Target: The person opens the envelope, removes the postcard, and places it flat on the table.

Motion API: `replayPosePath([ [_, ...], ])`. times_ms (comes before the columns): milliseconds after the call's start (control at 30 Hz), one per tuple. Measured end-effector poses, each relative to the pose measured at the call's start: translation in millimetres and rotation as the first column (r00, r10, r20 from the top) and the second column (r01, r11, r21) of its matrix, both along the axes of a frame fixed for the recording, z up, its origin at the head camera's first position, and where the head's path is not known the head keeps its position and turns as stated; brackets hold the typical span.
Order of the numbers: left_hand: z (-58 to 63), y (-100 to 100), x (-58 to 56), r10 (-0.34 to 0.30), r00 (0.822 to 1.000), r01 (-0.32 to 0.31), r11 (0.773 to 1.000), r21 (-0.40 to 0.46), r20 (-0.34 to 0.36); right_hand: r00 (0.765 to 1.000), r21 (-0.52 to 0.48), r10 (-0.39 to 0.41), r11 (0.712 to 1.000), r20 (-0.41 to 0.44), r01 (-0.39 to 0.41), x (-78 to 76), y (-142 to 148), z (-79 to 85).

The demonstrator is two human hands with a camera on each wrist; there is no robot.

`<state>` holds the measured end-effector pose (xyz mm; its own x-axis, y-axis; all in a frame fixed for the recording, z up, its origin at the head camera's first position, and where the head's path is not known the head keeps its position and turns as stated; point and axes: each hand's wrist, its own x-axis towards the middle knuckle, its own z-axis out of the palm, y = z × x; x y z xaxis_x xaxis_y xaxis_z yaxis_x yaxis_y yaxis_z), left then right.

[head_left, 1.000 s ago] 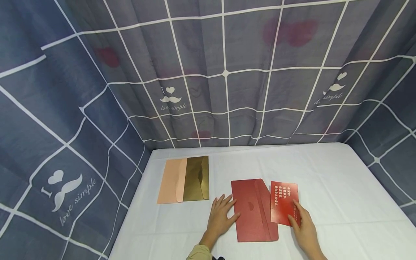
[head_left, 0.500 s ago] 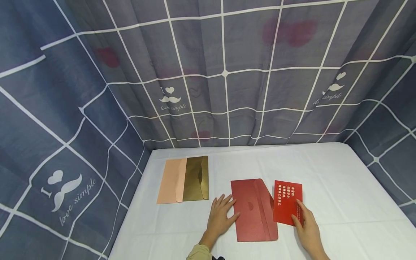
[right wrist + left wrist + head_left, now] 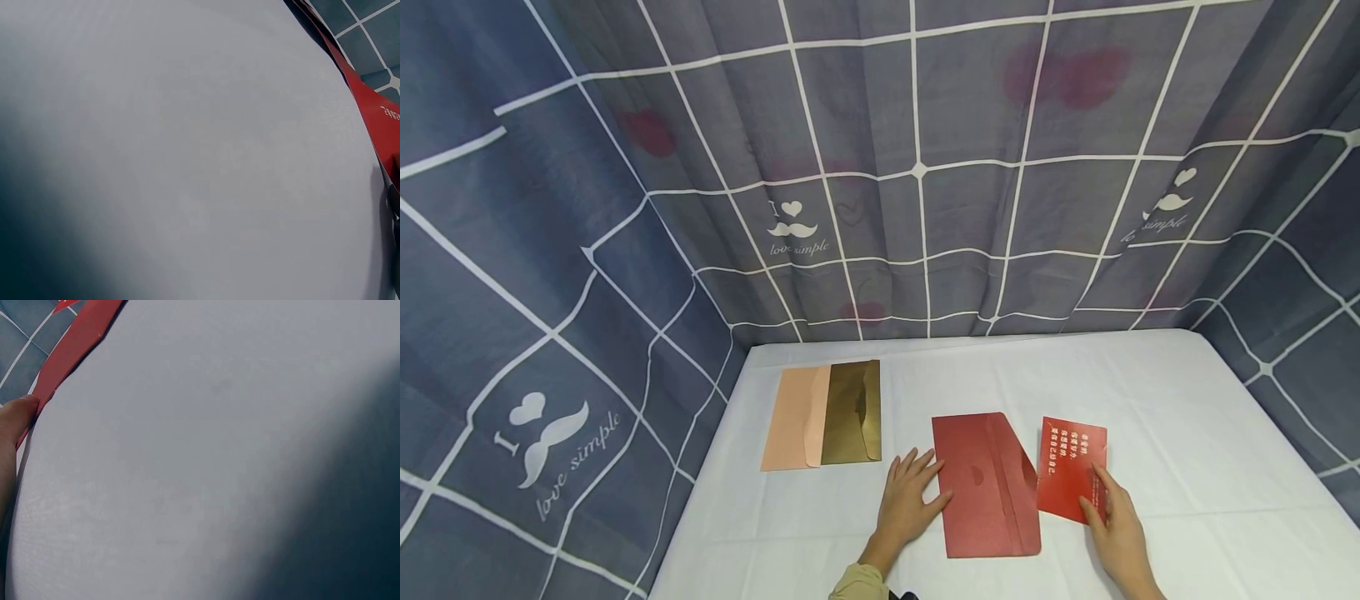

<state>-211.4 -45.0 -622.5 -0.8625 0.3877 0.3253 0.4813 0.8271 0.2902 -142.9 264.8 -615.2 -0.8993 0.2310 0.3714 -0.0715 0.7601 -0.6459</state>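
A dark red envelope (image 3: 973, 508) lies on the white table in front of me, its flap spread to the right. My left hand (image 3: 907, 500) rests at its left edge with fingers spread and the thumb touching that edge. In the left wrist view, the thumb (image 3: 20, 414) meets the side of the envelope (image 3: 81, 344). My right hand (image 3: 1118, 533) pinches a bright red card (image 3: 1063, 475) with white printed characters by its lower right side. The card's left corner is right at the flap's edge. Part of the card (image 3: 373, 115) shows in the right wrist view.
Farther back on the left lie a peach envelope (image 3: 792, 417) and a gold envelope (image 3: 846, 417), side by side. Grey-blue curtains (image 3: 880, 208) with white grid lines stand behind the table (image 3: 1195, 433) and at both sides.
My right hand has drawn the card to the right, away from over the envelope's flap, tilting it slightly. The left hand and the dark red envelope have stayed put.
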Motion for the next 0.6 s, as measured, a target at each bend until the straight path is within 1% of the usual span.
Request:
replayPosePath([
  [100, 0.5, 0.3, 0.1, -0.001, 1.000, 0.001, 1.000, 0.002, 0.003, 1.000, 0.002, -0.002, 1.000, -0.002, 0.002, 0.6, 0.0, -0.3],
  [133, 0.7, 0.4, 0.0, -0.002, 1.000, 0.002, 1.000, 0.001, 0.003, 1.000, -0.001, -0.002, 1.000, -0.013, 0.002, 0.6, 0.4, -0.6],
  [233, 1.2, 0.7, -0.1, -0.003, 1.000, 0.003, 1.000, 0.003, 0.004, 0.997, -0.026, -0.004, 1.000, -0.082, 0.001, 0.7, 2.3, -1.8],
  [333, 2.1, 0.9, 0.2, -0.001, 1.000, 0.001, 1.000, 0.002, 0.005, 0.988, -0.036, -0.003, 0.999, -0.153, -0.003, 0.7, 5.5, -3.2],
  [367, 2.3, 0.9, 0.3, -0.001, 1.000, 0.001, 1.000, 0.002, 0.006, 0.986, -0.035, -0.001, 0.999, -0.165, -0.004, 1.0, 6.5, -3.5],
  [600, 4.1, 0.8, 1.4, -0.005, 1.000, 0.005, 1.000, 0.017, 0.012, 0.987, -0.014, -0.007, 1.000, -0.163, 0.005, 3.7, 12.3, -5.4],
])
